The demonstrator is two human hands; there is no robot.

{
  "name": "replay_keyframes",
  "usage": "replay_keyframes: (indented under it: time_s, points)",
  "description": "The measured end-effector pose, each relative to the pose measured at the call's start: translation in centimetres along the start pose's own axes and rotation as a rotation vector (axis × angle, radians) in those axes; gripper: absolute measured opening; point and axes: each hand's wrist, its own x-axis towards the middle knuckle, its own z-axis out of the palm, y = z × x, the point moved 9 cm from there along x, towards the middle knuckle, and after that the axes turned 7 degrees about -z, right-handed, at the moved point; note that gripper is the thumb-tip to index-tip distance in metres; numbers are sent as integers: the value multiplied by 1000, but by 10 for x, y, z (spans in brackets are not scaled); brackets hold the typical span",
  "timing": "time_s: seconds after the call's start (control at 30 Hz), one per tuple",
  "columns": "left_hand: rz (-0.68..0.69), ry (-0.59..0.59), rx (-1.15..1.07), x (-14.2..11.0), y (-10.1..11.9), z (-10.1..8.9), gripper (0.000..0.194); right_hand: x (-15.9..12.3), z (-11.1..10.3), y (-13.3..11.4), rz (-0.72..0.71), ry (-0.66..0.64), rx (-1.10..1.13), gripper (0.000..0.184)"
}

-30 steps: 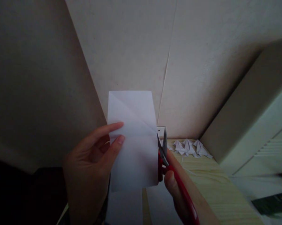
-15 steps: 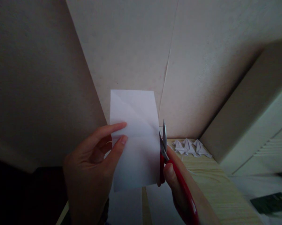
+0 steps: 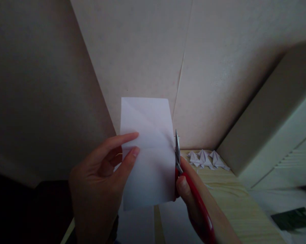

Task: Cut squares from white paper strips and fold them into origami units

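A white sheet of paper (image 3: 150, 173) stands upright in front of me, with a crease across its middle and a faint diagonal one above. My left hand (image 3: 104, 173) pinches its left edge near the cross crease, thumb and index finger on the near face. On the other side, my right hand (image 3: 191, 189) is closed round the red handles of a pair of scissors (image 3: 200, 206). Their metal blades point upward at the paper's right edge, close to the crease level. Part of the lower blade is hidden by the sheet.
Folded white paper figures (image 3: 204, 159) stand in a row at the back of the wooden table (image 3: 234, 193). More white sheets (image 3: 137, 223) lie below the held paper. A pale wall (image 3: 142, 51) rises behind, and a dark green item (image 3: 292, 218) lies at the right.
The scissors' blades have come closer together at the paper's right edge. The paper has shifted very slightly to the right. Both hands keep their grip.
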Motion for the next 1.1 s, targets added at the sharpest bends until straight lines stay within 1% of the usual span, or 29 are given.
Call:
replay_keyframes:
  time_s: [0.1, 0.37, 0.47, 0.57, 0.73, 0.8, 0.93, 1.03, 1.1]
  points:
    - [-11, -10, 0, 0, 0, 0, 27, -1, 2, 2, 11, -11, 13, 53]
    - [-12, -26, -13, -1, -3, 0, 27, 2, -2, 3, 6, 45, -51, 50]
    - [-37, -30, -21, -2, -6, 0, 25, 4, -4, 0, -14, 47, -73, 55]
    - [-42, -25, -21, -2, -4, -1, 23, 4, -5, -5, -34, 56, -91, 59]
    - [-87, -24, -37, -2, -2, -1, 23, 6, -5, -9, -19, 40, -128, 64]
    - [-111, -25, -47, -2, -5, -1, 23, 7, -4, -10, -13, 38, -119, 65]
    - [-93, 0, -44, -2, -6, -3, 24, 8, -3, -6, 9, 47, -46, 65]
    - [-76, 6, -61, -2, -3, -3, 27, 8, -2, 0, 58, 45, 21, 66]
    - [-92, -17, -90, -2, -2, 1, 27, 7, 0, 4, 100, 30, 41, 67]
